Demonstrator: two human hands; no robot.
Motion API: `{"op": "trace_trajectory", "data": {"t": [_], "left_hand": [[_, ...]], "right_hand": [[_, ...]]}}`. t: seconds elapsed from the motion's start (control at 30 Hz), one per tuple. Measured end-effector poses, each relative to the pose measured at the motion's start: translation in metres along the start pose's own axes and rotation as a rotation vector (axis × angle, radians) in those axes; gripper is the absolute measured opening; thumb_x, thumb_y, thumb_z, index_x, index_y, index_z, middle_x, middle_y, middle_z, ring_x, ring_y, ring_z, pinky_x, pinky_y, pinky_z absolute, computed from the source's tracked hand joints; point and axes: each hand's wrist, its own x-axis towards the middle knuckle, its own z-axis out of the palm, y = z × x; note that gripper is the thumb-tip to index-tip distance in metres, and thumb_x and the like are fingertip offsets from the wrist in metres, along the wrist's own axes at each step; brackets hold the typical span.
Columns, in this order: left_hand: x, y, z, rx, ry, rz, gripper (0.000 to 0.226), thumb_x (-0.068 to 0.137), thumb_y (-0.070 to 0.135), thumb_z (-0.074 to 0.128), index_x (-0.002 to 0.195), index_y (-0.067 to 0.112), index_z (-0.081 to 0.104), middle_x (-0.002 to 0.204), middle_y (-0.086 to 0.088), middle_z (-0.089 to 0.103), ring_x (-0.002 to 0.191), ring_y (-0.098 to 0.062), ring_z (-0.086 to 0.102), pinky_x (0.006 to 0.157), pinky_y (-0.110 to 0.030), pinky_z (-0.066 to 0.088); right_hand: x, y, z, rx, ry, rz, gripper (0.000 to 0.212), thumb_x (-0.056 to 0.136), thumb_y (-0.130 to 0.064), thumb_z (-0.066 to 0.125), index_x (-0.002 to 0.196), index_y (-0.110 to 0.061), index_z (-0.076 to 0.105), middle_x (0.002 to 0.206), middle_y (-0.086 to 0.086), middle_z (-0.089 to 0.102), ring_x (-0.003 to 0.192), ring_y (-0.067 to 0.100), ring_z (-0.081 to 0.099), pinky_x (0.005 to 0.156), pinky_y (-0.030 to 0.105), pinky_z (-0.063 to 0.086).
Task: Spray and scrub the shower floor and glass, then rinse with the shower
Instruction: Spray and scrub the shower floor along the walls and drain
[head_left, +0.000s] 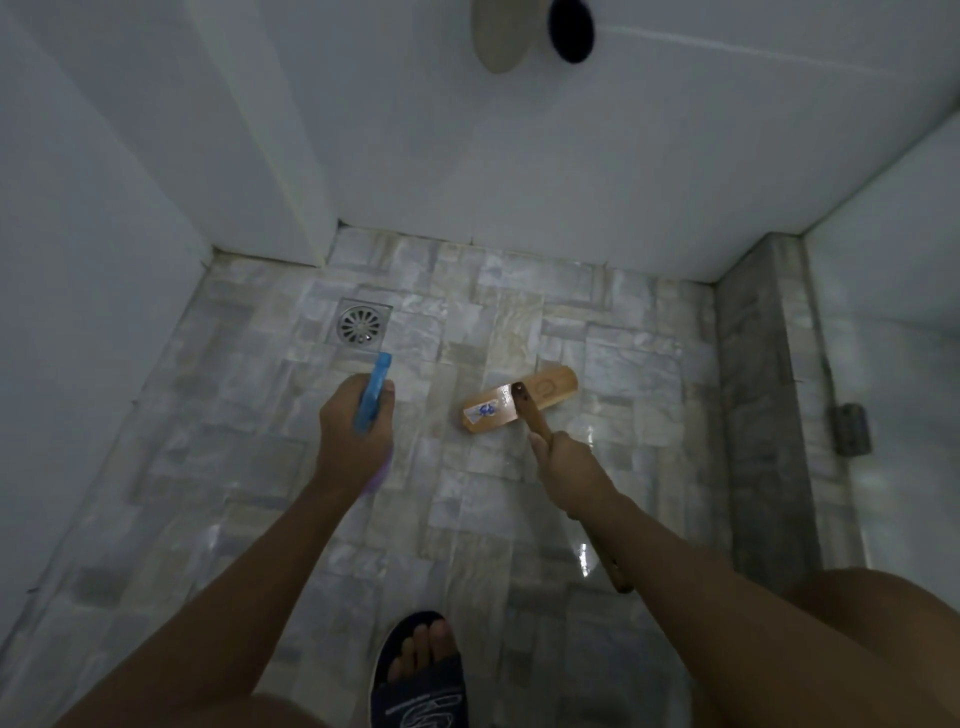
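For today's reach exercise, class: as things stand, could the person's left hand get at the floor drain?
Probably yes: the drain lies just beyond the left hand with only bare tile between. But its grip is taken up by the blue spray bottle, so it could touch, not grasp.

Blue-topped spray bottle (373, 389) aloft, wooden brush (519, 397) flat on wet floor (234, 415)

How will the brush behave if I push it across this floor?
The brush looks stiff: a wooden block on a straight wooden handle. The floor glistens wet, so it will probably slide easily. Its wide, flat head seems unlikely to roll.
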Motion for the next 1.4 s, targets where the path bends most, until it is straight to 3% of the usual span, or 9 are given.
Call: {"op": "trace_trajectory", "data": {"t": [0.27, 0.37, 0.43, 0.67, 0.97, 1.13, 1.27, 1.4], "left_hand": [[0.003, 0.008, 0.014, -0.052, -0.073, 0.003, 0.028, 0.099, 0.016, 0.057, 0.074, 0.005, 0.049, 0.061, -0.008, 0.044, 0.052, -0.017, 0.042, 0.052, -0.032, 0.037], [0.004, 0.008, 0.012, -0.049, -0.082, 0.003, 0.027, 0.099, 0.013, 0.058, 0.075, 0.004, 0.05, 0.061, -0.008, 0.045, 0.051, -0.013, 0.041, 0.051, -0.033, 0.038], [0.003, 0.008, 0.01, -0.044, -0.112, 0.022, 0.026, 0.099, 0.01, 0.059, 0.076, 0.002, 0.051, 0.061, -0.01, 0.045, 0.051, -0.015, 0.042, 0.049, -0.035, 0.038], [-0.007, 0.022, -0.01, -0.065, -0.2, -0.014, 0.027, 0.1, 0.017, 0.058, 0.077, 0.004, 0.052, 0.06, -0.012, 0.046, 0.05, -0.025, 0.045, 0.048, -0.034, 0.039], [0.045, 0.094, -0.049, -0.052, -0.283, 0.006, 0.027, 0.1, 0.01, 0.06, 0.075, 0.003, 0.054, 0.059, -0.012, 0.049, 0.049, -0.019, 0.046, 0.048, -0.026, 0.039], [0.089, 0.15, -0.062, -0.051, -0.303, 0.093, 0.026, 0.1, 0.01, 0.058, 0.076, 0.002, 0.054, 0.061, -0.015, 0.049, 0.051, -0.021, 0.045, 0.049, -0.031, 0.039], [0.109, 0.199, -0.08, -0.112, -0.309, 0.057, 0.029, 0.102, 0.011, 0.057, 0.075, 0.0, 0.052, 0.06, -0.017, 0.048, 0.049, -0.031, 0.046, 0.047, -0.037, 0.04], [0.124, 0.268, -0.108, -0.105, -0.34, 0.037, 0.031, 0.102, 0.016, 0.057, 0.074, 0.004, 0.05, 0.06, -0.016, 0.048, 0.051, -0.031, 0.046, 0.049, -0.04, 0.039]], "right_hand": [[-0.004, 0.0, 0.001, 0.022, -0.04, 0.033, 0.05, 0.103, -0.05, 0.035, 0.114, -0.005, 0.055, 0.104, 0.016, 0.065, 0.087, 0.032, 0.065, 0.068, 0.038, 0.054], [-0.004, -0.006, -0.001, 0.031, -0.103, 0.039, 0.05, 0.104, -0.049, 0.033, 0.113, -0.006, 0.055, 0.099, 0.014, 0.062, 0.081, 0.029, 0.063, 0.054, 0.034, 0.049], [-0.003, -0.009, -0.006, 0.036, -0.133, 0.042, 0.049, 0.104, -0.049, 0.033, 0.113, -0.006, 0.056, 0.095, 0.012, 0.059, 0.075, 0.026, 0.06, 0.047, 0.031, 0.046], [-0.017, -0.022, -0.026, 0.17, -0.15, 0.15, 0.049, 0.103, -0.052, 0.034, 0.102, -0.008, 0.055, 0.084, 0.012, 0.059, 0.061, 0.027, 0.06, 0.047, 0.036, 0.054], [-0.046, -0.065, -0.081, 0.359, -0.057, 0.217, 0.052, 0.102, -0.053, 0.033, 0.099, -0.007, 0.057, 0.077, 0.008, 0.057, 0.054, 0.02, 0.055, 0.044, 0.031, 0.053], [-0.064, -0.093, -0.125, 0.422, -0.021, 0.248, 0.053, 0.103, -0.051, 0.033, 0.097, -0.005, 0.058, 0.075, 0.009, 0.055, 0.055, 0.021, 0.054, 0.045, 0.031, 0.051], [-0.1, -0.112, -0.164, 0.451, 0.018, 0.269, 0.047, 0.103, -0.051, 0.033, 0.089, -0.011, 0.054, 0.072, 0.006, 0.054, 0.053, 0.019, 0.053, 0.045, 0.03, 0.049], [-0.153, -0.14, -0.215, 0.565, 0.121, 0.231, 0.047, 0.103, -0.053, 0.033, 0.087, -0.012, 0.051, 0.065, 0.005, 0.05, 0.045, 0.016, 0.047, 0.041, 0.027, 0.045]]}}
